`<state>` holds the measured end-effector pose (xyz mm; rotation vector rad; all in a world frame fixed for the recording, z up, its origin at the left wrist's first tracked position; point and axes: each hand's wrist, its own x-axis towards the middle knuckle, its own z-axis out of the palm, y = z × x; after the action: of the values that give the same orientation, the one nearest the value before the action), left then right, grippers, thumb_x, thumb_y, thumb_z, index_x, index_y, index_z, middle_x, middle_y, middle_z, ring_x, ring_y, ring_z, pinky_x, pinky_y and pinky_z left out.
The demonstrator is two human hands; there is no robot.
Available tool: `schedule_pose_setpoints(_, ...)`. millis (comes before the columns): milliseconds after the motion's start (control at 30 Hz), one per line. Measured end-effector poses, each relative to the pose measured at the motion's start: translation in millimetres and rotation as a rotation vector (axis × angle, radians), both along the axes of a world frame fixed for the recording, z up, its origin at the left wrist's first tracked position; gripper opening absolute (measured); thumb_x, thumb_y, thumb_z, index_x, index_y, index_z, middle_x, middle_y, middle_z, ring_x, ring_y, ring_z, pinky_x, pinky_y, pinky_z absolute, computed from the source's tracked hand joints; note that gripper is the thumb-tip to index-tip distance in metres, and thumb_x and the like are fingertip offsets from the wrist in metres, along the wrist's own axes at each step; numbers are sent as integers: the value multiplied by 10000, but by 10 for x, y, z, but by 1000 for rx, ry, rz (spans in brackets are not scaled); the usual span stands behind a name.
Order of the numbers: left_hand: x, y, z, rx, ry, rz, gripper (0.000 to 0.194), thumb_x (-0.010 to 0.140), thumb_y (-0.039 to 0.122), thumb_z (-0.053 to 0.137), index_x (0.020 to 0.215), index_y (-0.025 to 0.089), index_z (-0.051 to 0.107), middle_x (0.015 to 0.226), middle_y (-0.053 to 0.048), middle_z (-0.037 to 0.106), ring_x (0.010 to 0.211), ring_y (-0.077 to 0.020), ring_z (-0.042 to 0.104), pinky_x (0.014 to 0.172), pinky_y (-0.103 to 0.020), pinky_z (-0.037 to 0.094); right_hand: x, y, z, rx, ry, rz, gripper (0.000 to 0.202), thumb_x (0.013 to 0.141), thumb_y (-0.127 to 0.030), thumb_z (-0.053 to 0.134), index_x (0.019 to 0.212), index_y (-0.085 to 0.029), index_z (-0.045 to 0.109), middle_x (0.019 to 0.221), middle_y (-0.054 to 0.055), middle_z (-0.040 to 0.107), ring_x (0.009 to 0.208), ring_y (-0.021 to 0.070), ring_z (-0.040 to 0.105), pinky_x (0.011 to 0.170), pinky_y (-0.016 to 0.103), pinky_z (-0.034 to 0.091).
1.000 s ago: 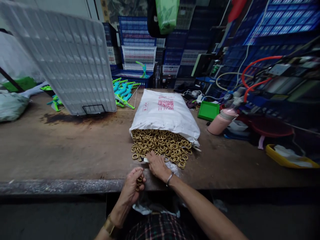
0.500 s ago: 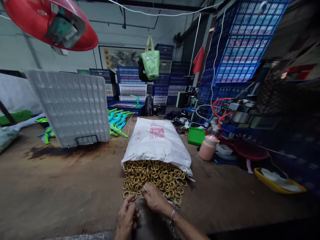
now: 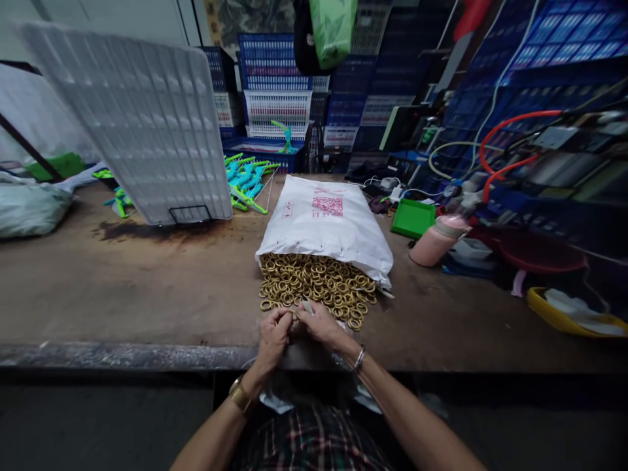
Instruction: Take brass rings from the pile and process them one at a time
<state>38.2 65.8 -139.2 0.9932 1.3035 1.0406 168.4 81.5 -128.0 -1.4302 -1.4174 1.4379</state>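
My left hand [image 3: 273,332] and my right hand [image 3: 321,324] meet at the near side of a heap of gold-coloured rings [image 3: 314,282]. Both hands are closed, their fingertips pinching a gold ring [image 3: 293,314] that shows only in part. A small pale, flat piece [image 3: 308,307] sticks up at the right index finger; its kind is too small to tell. The rings spill from the mouth of a white sack [image 3: 318,232] with red print, lying on the table.
A translucent ribbed panel [image 3: 147,131] leans in a black stand at the left. Green and blue hangers [image 3: 248,180] lie behind it. To the right are a green tray [image 3: 413,218], a pink bottle [image 3: 436,242] and a yellow dish [image 3: 564,320]. The table's front edge [image 3: 122,356] is close.
The view has tilted downward. My hands, apart before with the right at the rings, have come together at a ring in front of the heap.
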Motion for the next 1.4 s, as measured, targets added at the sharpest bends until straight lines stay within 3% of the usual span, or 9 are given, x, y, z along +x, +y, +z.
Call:
schedule_pose_setpoints(200, 12, -27, 5, 231, 136, -20, 176, 781, 274, 542, 704, 160, 653, 600, -4, 581, 607, -129, 510, 620, -216, 390, -54, -88, -29, -155, 184, -62, 322, 783, -493, 447, 696, -184, 456, 522, -75, 452, 330, 36, 267, 315, 182, 189)
schedule_pose_setpoints(367, 12, -72, 16, 259, 133, 7, 121, 763, 243, 573, 742, 176, 671, 664, -5, 616, 647, -139, 528, 650, -218, 387, -69, -118, -5, -225, 305, -92, 304, 710, -476, 528, 699, -185, 441, 513, -96, 438, 307, 16, 239, 303, 168, 165)
schedule_pose_setpoints(500, -9, -130, 59, 269, 123, 23, 95, 762, 223, 574, 724, 177, 648, 637, 1, 594, 622, -127, 512, 640, -210, 381, -69, -123, 2, -208, 224, -94, 259, 739, -435, 485, 680, -185, 454, 507, -86, 440, 326, 28, 250, 324, 184, 170)
schedule_pose_setpoints(767, -67, -242, 145, 71, 55, -39, 141, 776, 297, 554, 732, 164, 572, 579, 15, 548, 495, -88, 462, 520, -199, 371, -92, -150, 96, -2, -81, -67, 202, 741, -322, 470, 603, -176, 488, 548, -41, 494, 541, 89, 433, 533, 216, 339)
schedule_pose_setpoints(967, -117, -274, 213, -203, -137, -104, 291, 721, 423, 581, 811, 151, 533, 607, 23, 499, 453, -65, 452, 376, -155, 289, -104, -140, 134, 25, -193, 10, 178, 753, -340, 462, 678, -180, 482, 609, -31, 492, 591, 107, 442, 570, 233, 340)
schedule_pose_setpoints(1167, -93, -321, 248, -287, -250, -88, 329, 714, 449, 604, 783, 148, 491, 629, 29, 495, 463, -49, 449, 364, -127, 281, -64, -125, 132, 61, -184, 102, 193, 770, -339, 435, 660, -181, 449, 615, -37, 444, 604, 104, 403, 584, 237, 324)
schedule_pose_setpoints(1400, -32, -465, 301, -336, -440, -21, 326, 714, 422, 643, 750, 152, 464, 604, 37, 487, 453, -41, 441, 358, -121, 239, -47, -177, 171, 2, -62, 152, 204, 799, -329, 420, 697, -177, 510, 602, -27, 505, 569, 105, 455, 565, 232, 354)
